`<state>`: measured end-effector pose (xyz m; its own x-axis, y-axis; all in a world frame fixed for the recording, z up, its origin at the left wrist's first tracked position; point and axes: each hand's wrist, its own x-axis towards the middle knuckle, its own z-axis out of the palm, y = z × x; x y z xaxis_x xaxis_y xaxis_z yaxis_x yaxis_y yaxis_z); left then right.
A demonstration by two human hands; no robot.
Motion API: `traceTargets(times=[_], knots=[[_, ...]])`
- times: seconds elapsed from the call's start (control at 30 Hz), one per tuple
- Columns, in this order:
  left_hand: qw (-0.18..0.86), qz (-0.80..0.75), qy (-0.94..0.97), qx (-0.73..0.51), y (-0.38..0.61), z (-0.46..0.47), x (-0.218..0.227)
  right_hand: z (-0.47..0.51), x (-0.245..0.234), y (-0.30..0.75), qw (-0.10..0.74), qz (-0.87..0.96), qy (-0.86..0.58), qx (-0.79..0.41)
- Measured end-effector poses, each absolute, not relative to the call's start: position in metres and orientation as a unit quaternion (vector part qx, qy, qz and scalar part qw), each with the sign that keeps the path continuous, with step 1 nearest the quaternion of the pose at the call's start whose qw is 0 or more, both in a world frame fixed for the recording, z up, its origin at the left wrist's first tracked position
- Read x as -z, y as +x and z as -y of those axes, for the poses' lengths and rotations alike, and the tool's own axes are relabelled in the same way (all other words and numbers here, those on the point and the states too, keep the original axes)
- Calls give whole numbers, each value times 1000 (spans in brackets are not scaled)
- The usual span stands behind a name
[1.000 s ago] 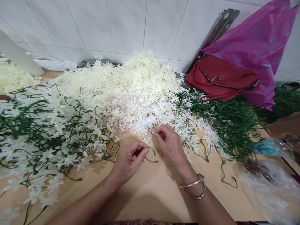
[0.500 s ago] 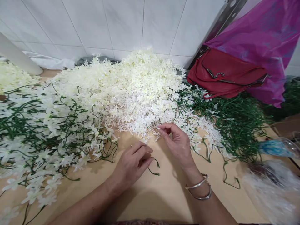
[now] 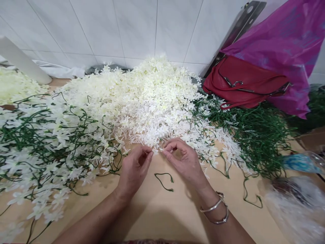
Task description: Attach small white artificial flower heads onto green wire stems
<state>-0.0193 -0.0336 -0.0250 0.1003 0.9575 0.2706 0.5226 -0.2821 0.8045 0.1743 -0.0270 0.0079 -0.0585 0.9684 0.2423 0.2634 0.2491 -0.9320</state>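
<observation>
Over the table, in front of a heap of white artificial flowers (image 3: 157,98), my two hands face each other, fingertips a small gap apart. My left hand (image 3: 134,169) is closed in a pinch, with a bit of white at its fingertips too small to make out. Thumb and forefinger of my right hand (image 3: 184,162) pinch a small white artificial flower, mostly hidden by the fingers. Below them, a bent green stem (image 3: 164,174) lies loose on the table (image 3: 152,210).
Flowers on green stems (image 3: 56,145) pile up at left. At right are bare green stems (image 3: 264,135), a red handbag (image 3: 248,79), a purple plastic bag (image 3: 281,51) and clear plastic wrapping (image 3: 299,210). A tiled wall (image 3: 137,27) stands behind.
My left hand has moved up and forward, away from the loose green stem. My right hand has drawn slightly left and down from the flower heap, so the fingertips now nearly meet.
</observation>
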Motion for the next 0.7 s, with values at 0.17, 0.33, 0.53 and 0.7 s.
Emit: traceTargets(times=[0.17,0.33,0.53,0.7], knots=[[425,-542,551,-471,-20,32,19,33,-2,158,490,595,-498,-398],[456,-511,548,-481,-16,33,19,33,5,151,504,554,-506,-429],[407,-502,607,-463,-17,34,26,31,10,150,511,520,-515,-451],[313,-471,676,-472,-17,32,22,31,9,148,505,475,-502,-517]])
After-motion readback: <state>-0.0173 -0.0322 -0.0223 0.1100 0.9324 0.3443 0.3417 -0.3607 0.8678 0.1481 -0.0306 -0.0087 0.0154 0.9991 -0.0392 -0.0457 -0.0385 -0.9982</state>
